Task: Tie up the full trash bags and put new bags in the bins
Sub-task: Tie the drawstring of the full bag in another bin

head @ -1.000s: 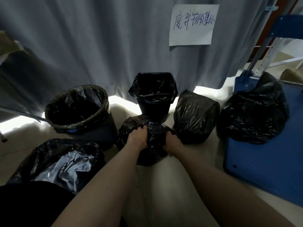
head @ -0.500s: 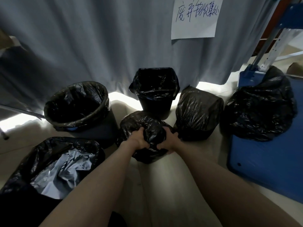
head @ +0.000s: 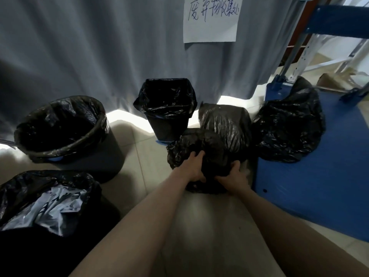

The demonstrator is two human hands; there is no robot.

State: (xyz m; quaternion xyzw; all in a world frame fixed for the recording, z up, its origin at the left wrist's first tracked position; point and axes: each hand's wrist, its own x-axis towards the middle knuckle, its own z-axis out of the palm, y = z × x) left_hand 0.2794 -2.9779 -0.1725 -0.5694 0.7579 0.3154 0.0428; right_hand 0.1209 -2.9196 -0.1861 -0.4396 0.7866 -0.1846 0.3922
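A small full black trash bag [head: 207, 144] sits on the floor in front of me. My left hand [head: 194, 166] grips its left side and my right hand [head: 232, 175] grips its lower right side. Behind it stands another filled black bag [head: 225, 120]. A larger black bag [head: 287, 126] rests on the blue cart [head: 319, 186]. A round bin with a black liner [head: 60, 124] stands at the left, and a square lined bin [head: 165, 100] at the back. At the lower left a lined bin [head: 46, 198] holds white plastic waste.
A grey curtain [head: 99, 47] hangs behind the bins with a handwritten paper sign [head: 211, 19] on it. A blue metal shelf frame [head: 337, 23] stands at the upper right. Pale tiled floor [head: 199, 226] lies between my arms.
Both hands have carried the small bag to the right, next to the blue cart and in front of the filled bag. The view has shifted with them.
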